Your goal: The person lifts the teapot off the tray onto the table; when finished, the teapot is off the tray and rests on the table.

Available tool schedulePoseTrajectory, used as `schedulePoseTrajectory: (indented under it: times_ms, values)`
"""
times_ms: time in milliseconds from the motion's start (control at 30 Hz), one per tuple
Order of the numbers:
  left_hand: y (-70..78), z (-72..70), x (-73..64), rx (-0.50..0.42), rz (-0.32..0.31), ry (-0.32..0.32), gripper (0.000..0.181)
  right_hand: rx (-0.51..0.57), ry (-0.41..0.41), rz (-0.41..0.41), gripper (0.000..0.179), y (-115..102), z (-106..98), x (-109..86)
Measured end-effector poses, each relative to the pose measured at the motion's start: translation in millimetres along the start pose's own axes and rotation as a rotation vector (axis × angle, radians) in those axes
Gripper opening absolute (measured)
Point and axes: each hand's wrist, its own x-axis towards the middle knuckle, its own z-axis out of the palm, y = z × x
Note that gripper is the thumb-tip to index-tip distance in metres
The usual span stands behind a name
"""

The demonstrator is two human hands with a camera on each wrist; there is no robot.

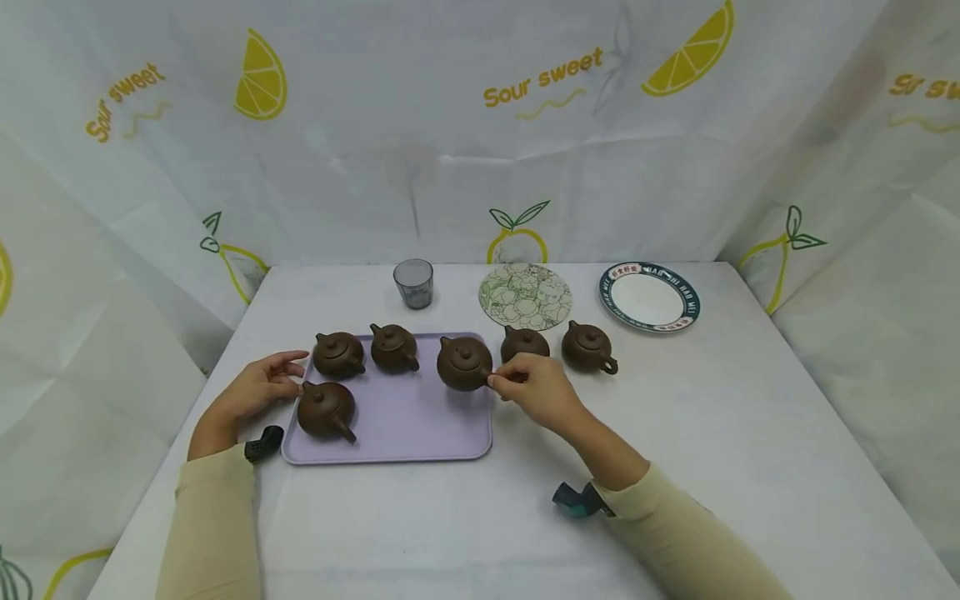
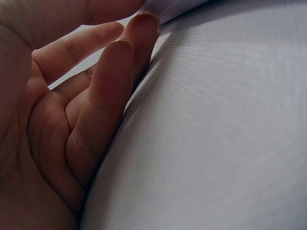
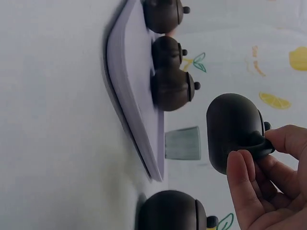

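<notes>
Sleeves foremost, the right hand pinches a teapot over the tray's roomier right; the loose-fingered left hand borders its opposite edge.

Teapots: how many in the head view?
6: back-left teapot, back-middle teapot and front-left teapot on the tray; held teapot in the right hand; partly hidden teapot and far-right teapot on the table.

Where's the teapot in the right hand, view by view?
Head: the held teapot is near centre, over the tray's right end.
Left wrist: not in it.
Right wrist: right of centre, beside the fingers.
Shared landmark: the purple tray, only a sliver at left wrist's top edge.
</notes>
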Motion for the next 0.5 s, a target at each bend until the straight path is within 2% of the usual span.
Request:
schedulePoseTrajectory:
  times_ms: [200, 500]
  values:
    - [-0.7, -1.1, 0.8, 0.013, 0.006, 0.009, 0.066, -0.009, 0.090, 0.033, 0.011, 12.7, -41.8, -4.8]
    - [-2.3, 0.0, 1.1, 0.014, 0.013, 0.006, 0.065, -0.041, 0.191, 0.110, 0.024, 44.1, -96.9, -17.2]
